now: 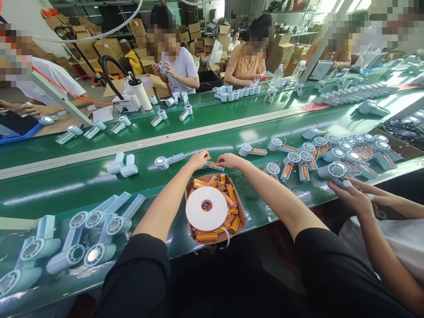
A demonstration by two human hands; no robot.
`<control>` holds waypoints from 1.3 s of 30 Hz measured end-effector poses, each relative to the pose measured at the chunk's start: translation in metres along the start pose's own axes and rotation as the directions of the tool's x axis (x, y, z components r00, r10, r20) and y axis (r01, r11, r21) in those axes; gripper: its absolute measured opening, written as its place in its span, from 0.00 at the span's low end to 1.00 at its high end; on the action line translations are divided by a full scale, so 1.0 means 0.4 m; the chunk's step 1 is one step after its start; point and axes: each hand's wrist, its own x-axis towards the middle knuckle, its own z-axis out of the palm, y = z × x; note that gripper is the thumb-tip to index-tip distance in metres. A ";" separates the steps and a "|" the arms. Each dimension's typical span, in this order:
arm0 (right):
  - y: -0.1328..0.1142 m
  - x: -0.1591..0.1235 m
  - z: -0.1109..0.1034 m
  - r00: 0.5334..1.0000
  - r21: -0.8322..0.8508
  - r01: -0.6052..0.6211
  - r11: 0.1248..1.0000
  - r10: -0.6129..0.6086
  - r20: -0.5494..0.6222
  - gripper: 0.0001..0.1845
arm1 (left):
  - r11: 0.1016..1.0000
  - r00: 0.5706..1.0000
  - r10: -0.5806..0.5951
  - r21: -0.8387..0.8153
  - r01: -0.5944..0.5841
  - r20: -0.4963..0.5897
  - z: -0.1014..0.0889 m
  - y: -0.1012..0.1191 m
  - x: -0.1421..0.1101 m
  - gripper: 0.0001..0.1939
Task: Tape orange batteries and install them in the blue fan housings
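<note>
Both my hands reach over the green conveyor belt (82,181). My left hand (198,159) and my right hand (228,160) are closed on the two ends of a small white fan handle with an orange battery in it (213,166). Just below them sits a cardboard box (242,215) full of orange batteries (228,191), with a white roll of tape (206,208) lying on top. A finished white fan part (168,160) lies on the belt left of my left hand.
Several white fan units (76,238) are heaped at the near left, and many more with orange batteries (331,154) at the right. A neighbour's hands (347,194) work at my right. Other people sit across the second belt, with cartons behind.
</note>
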 end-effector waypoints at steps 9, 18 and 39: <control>-0.066 -0.031 -0.026 0.987 0.041 -0.130 0.991 0.133 -0.090 0.25 | 0.998 0.999 0.022 0.056 -0.020 -0.040 -0.025 0.087 -0.042 0.08; -0.070 -0.317 0.065 0.872 0.344 -0.099 0.934 0.249 -0.422 0.29 | 0.866 0.867 0.472 0.099 -0.490 0.162 -0.037 0.083 -0.466 0.30; -0.290 -0.477 0.125 0.957 0.049 -0.129 0.990 0.137 -0.257 0.17 | 0.995 0.739 0.085 0.026 -0.092 -0.669 0.095 -0.043 -0.761 0.37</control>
